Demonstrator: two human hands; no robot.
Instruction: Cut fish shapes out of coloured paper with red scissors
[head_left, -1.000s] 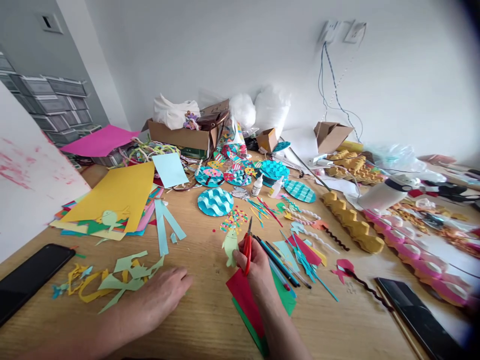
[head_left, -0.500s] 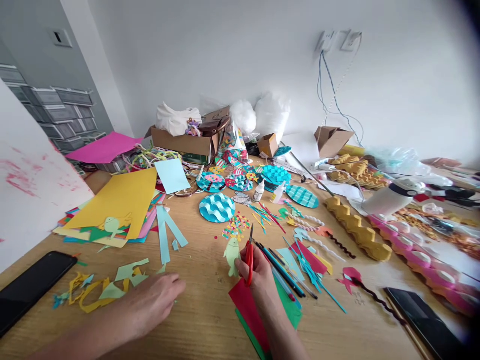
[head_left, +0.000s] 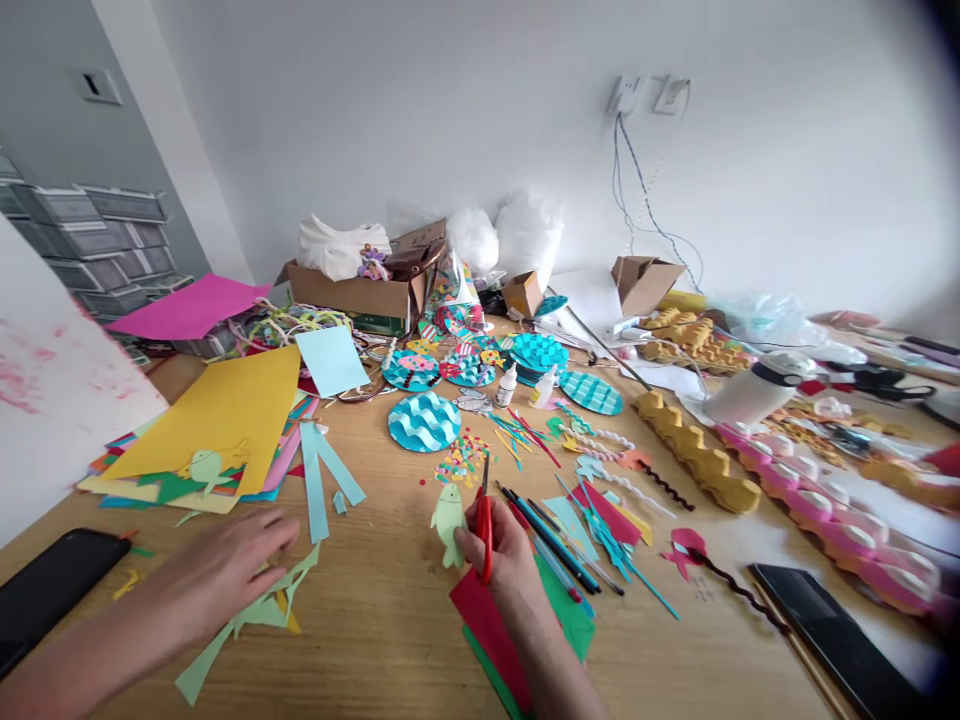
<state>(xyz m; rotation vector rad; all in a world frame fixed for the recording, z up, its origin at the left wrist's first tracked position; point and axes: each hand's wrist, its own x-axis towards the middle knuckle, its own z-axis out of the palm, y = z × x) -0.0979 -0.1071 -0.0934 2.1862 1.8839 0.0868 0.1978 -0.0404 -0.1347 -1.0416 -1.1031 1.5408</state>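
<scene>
My right hand (head_left: 504, 553) grips red-handled scissors (head_left: 484, 520), blades pointing away, and pinches a pale green paper fish (head_left: 448, 516) beside them. Under that wrist lie red and green paper sheets (head_left: 495, 625). My left hand (head_left: 217, 570) lies flat, fingers spread, on a heap of green and yellow paper offcuts (head_left: 255, 612) at the front left of the wooden table (head_left: 390, 620). Nothing is gripped in it.
A black phone (head_left: 52, 590) lies at the far left, a dark tablet (head_left: 832, 630) at the front right. Stacked coloured paper with a yellow sheet (head_left: 217, 410), blue wavy paper discs (head_left: 424, 422), glue bottles (head_left: 508, 386), pencils (head_left: 555, 540), egg cartons (head_left: 694, 455) and boxes crowd the back.
My left hand slid left across the offcuts, pushing them toward the phone. My right hand kept the scissors and fish, shifting slightly left as the view turned.
</scene>
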